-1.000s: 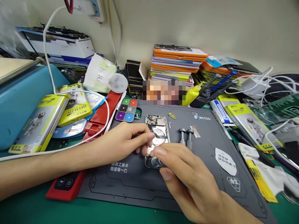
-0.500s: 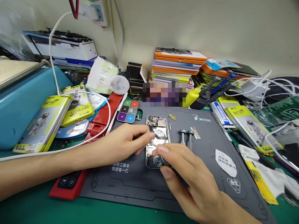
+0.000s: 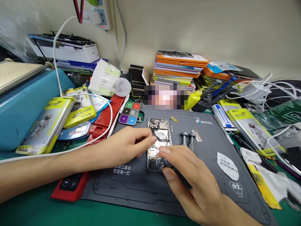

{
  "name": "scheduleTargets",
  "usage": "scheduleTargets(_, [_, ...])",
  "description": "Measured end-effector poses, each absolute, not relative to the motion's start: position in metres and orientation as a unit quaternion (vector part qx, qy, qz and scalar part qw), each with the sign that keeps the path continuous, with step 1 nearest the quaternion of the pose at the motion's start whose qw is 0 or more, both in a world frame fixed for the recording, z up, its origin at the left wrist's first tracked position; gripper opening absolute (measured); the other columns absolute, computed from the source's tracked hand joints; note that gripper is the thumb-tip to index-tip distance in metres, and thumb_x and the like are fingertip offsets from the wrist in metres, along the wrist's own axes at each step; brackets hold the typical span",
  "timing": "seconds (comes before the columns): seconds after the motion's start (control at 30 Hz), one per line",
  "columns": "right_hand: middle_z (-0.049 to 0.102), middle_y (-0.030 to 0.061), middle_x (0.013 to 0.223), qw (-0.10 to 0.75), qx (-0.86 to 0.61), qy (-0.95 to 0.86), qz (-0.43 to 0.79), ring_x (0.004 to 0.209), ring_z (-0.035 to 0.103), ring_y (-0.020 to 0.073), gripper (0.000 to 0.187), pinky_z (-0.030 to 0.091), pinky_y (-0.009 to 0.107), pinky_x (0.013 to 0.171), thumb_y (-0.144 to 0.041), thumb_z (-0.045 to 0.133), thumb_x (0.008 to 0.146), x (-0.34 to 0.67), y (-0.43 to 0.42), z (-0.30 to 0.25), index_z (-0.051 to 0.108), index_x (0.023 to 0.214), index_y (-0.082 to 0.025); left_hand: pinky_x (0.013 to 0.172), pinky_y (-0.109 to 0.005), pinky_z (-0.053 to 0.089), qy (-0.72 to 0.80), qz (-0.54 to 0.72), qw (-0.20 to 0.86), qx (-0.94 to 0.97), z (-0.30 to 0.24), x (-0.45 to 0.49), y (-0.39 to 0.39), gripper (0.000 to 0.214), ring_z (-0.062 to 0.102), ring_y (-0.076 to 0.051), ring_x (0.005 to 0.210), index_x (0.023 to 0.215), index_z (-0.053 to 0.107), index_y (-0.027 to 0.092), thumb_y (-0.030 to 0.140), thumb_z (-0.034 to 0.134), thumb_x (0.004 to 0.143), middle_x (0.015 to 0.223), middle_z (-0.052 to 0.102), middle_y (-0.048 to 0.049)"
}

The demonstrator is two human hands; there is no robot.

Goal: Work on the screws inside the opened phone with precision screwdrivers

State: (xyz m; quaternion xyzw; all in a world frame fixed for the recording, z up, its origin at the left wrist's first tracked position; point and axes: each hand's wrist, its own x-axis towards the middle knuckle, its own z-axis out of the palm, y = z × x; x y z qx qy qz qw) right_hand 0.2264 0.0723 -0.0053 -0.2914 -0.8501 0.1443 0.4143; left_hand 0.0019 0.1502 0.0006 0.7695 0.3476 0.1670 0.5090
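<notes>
An opened phone body (image 3: 159, 131) lies face up in the middle of a dark grey repair mat (image 3: 211, 150), its inner parts showing. My left hand (image 3: 124, 146) reaches in from the left, fingers pinched together at the phone's left edge around a small dark part. My right hand (image 3: 188, 175) comes from the lower right with its fingers closed round a screwdriver (image 3: 162, 162), whose round knurled end shows over the phone's lower half.
Two grey screwdriver bits (image 3: 187, 139) and a metal strip lie right of the phone. A coloured screw tray (image 3: 129, 113), a red tool (image 3: 103, 121), yellow battery packs (image 3: 47, 125), a blue machine (image 3: 25, 100), stacked orange boxes (image 3: 178, 67) and white cables (image 3: 275, 84) crowd the mat.
Both hands stay on the phone, hardly shifting. The camera has tilted slightly, so everything sits a little lower and to the right in view.
</notes>
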Motion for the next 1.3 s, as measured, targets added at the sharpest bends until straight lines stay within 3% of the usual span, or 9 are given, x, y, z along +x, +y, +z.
scheduleTargets(0.33, [0.071, 0.0089, 0.109, 0.41, -0.287, -0.852, 0.15, 0.114, 0.067, 0.0192, 0.064, 0.057, 0.035, 0.098, 0.006, 0.051, 0.091, 0.2283, 0.0722, -0.0053, 0.051, 0.153, -0.012, 0.067, -0.028, 0.034, 0.349, 0.173, 0.493, 0.778, 0.0037, 0.0042, 0.1508, 0.044, 0.045, -0.013, 0.073, 0.078, 0.045, 0.018, 0.047, 0.044, 0.111, 0.079, 0.051, 0.0028])
scheduleTargets(0.63, [0.072, 0.011, 0.121, 0.399, -0.299, -0.856, 0.135, 0.121, 0.065, 0.0181, 0.064, 0.054, 0.033, 0.105, 0.006, 0.051, 0.094, 0.229, 0.0712, -0.0067, 0.047, 0.155, -0.013, 0.068, -0.026, 0.035, 0.344, 0.172, 0.501, 0.775, 0.0027, 0.0046, 0.1501, 0.043, 0.045, -0.013, 0.075, 0.08, 0.047, 0.017, 0.047, 0.045, 0.111, 0.08, 0.051, 0.0034])
scheduleTargets(0.83, [0.069, 0.0093, 0.123, 0.383, -0.29, -0.867, 0.132, 0.133, 0.058, 0.0141, 0.067, 0.043, 0.027, 0.118, 0.006, 0.053, 0.093, 0.2307, 0.0725, -0.0064, 0.044, 0.157, -0.012, 0.066, -0.026, 0.035, 0.347, 0.177, 0.496, 0.776, 0.0016, 0.004, 0.1509, 0.043, 0.045, -0.011, 0.073, 0.08, 0.048, 0.017, 0.047, 0.045, 0.111, 0.078, 0.051, 0.0045])
scheduleTargets(1.13, [0.062, 0.0079, 0.136, 0.375, -0.287, -0.871, 0.134, 0.136, 0.053, 0.0113, 0.073, 0.037, 0.023, 0.125, 0.007, 0.054, 0.092, 0.2325, 0.0718, -0.0065, 0.037, 0.16, -0.011, 0.065, -0.026, 0.036, 0.343, 0.155, 0.5, 0.78, -0.0012, 0.0038, 0.1527, 0.042, 0.048, -0.011, 0.074, 0.08, 0.053, 0.018, 0.047, 0.048, 0.11, 0.077, 0.054, 0.0055])
scheduleTargets(1.3, [0.066, 0.0063, 0.129, 0.363, -0.3, -0.875, 0.109, 0.14, 0.049, 0.0086, 0.069, 0.028, 0.017, 0.128, 0.006, 0.054, 0.093, 0.2328, 0.071, -0.0068, 0.039, 0.159, -0.009, 0.067, -0.026, 0.037, 0.346, 0.146, 0.495, 0.783, -0.0018, 0.0019, 0.1526, 0.043, 0.05, -0.011, 0.076, 0.082, 0.055, 0.018, 0.05, 0.047, 0.11, 0.079, 0.056, 0.0054])
